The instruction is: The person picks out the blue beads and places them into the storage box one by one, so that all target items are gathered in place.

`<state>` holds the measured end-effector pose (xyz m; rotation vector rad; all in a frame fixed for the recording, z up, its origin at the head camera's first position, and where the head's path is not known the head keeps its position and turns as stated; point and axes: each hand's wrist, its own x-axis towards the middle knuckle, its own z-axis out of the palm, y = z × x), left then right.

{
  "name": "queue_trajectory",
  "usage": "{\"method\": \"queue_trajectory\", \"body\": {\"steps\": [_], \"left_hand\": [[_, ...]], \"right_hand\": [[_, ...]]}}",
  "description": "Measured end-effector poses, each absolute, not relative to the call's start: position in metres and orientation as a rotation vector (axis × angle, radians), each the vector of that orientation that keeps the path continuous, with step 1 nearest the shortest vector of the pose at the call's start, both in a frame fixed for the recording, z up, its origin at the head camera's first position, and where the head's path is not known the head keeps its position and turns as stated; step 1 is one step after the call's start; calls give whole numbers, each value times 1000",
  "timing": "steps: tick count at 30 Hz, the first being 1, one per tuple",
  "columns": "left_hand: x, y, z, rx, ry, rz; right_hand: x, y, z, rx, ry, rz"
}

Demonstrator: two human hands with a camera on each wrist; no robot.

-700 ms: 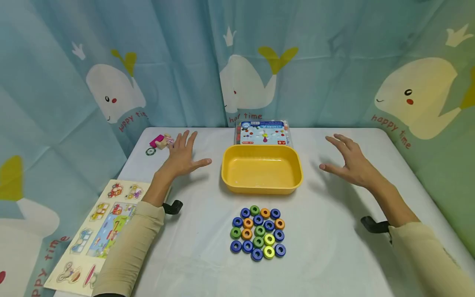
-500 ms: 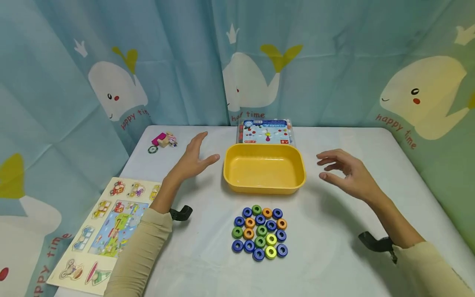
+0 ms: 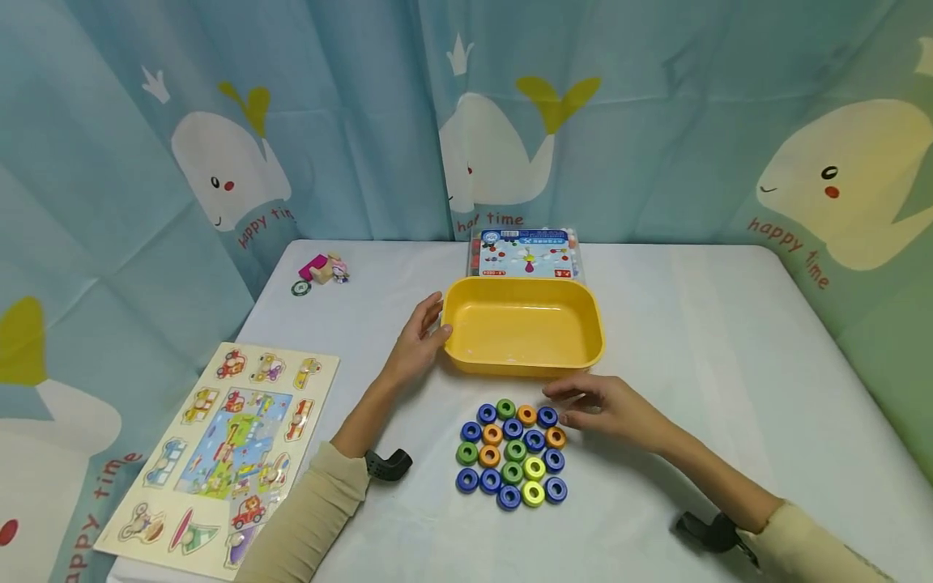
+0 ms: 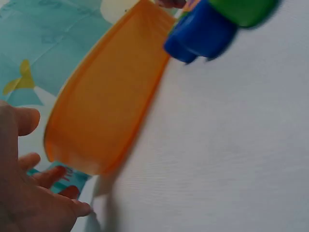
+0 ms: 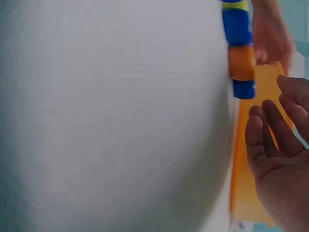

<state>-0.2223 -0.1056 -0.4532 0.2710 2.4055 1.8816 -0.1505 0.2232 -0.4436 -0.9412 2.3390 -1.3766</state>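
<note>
While the rest of the table [image 3: 678, 324] holds odds and ends, both hands are at the yellow plastic tub [image 3: 522, 328] and the ring-shaped beads.

Head view: tub upright at mid-table, open side up, nothing visible inside. Left hand [image 3: 414, 348] at its left end, thumb by the rim, fingers along the outer wall; this reads as a steadying placement, though firm contact cannot be told. Right hand [image 3: 615, 409] by the near wall, fingers loosely bent, no object visible in it, close to the top-right beads. The ring-shaped beads [image 3: 514, 458], blue, green, orange and yellow, lie flat in a tight patch just nearer the person than the tub, probably gathered there for easy reach from either side. Clear box with printed label [image 3: 528, 253] behind the tub; vehicle-picture puzzle board [image 3: 236, 441] at left, likely set aside to leave the middle free. Small doll-like toy [image 3: 324, 270] and dark-rimmed disc [image 3: 301, 287] sit at the far left corner.

Left wrist view: thumb and fingers parted around the tub's end, not clenched; whether skin meets plastic is unclear. Beads blurred at the upper edge.

Right wrist view: palm visible, fingers relaxed and slightly curved beside the tub's long wall, gripping nothing. Row of beads just beyond the fingertips; left hand behind, at the tub's far end.
</note>
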Motion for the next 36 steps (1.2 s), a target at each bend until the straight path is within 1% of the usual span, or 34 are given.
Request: {"method": "queue_trajectory", "body": {"steps": [7,11,20,25,30,33,36], "left_hand": [[-217,-103,-463,353,2382,1928],[-216,-106,-465,395,2350,1943],[-203,-103,-438,478,2320,1954],[-201,-104,-437,476,2332,1940],[-211,-106,-454,473,2324,1972],[-217,-107,-467,467,2337,1985],[-219,-107,-470,466,2358,1988]], "right_hand": [[-157,219,-453,-904,2315,-1270],[-160,217,-452,-942,2319,-1191],[-163,215,-451,-986,2314,-1114],[-163,215,-454,-981,2358,-1110],[-162,217,-450,-946,2366,-1141],[-163,219,-438,-936,2311,-1208],[-168,219,-422,-960,2243,-1279]]}}
